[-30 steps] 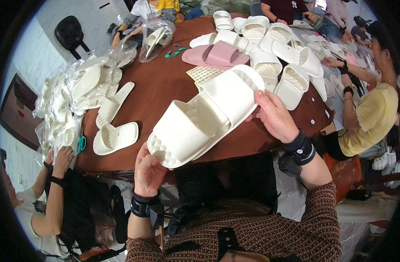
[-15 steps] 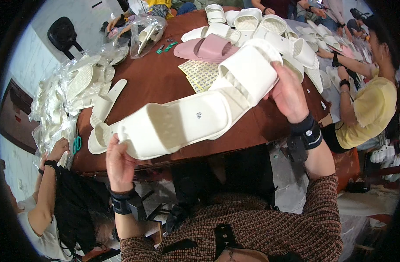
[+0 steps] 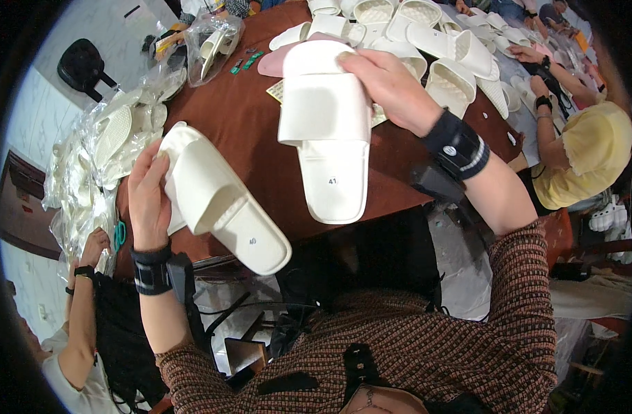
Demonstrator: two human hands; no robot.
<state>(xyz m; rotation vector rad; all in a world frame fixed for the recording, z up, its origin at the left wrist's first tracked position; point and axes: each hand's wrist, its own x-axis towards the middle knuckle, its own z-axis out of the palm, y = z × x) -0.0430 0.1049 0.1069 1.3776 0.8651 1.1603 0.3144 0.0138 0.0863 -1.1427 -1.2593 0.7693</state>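
Observation:
My left hand (image 3: 149, 200) is closed round the toe end of a white slide slipper (image 3: 209, 183), which slants with its heel down toward me. A small printed mark shows on its insole. My right hand (image 3: 395, 93) grips the toe of another white slipper (image 3: 326, 110), its heel pointing toward me and a small mark on its insole too. The two slippers are apart, held over the brown-covered table (image 3: 212, 107). Behind the right one, a pink slipper (image 3: 271, 63) and a yellow sticker sheet (image 3: 276, 90) are mostly hidden.
Many white slippers (image 3: 450, 88) are heaped at the back right. Bagged slippers (image 3: 116, 138) pile along the left edge, with teal-handled scissors (image 3: 120, 235) nearby. Small green pieces (image 3: 247, 62) lie at the back. Co-workers sit at left and right, one in a yellow top (image 3: 585, 152).
The two slippers, overlapping end to end before, have come apart. My left hand has moved left and up, turning its slipper heel-down; the right one now points toward me.

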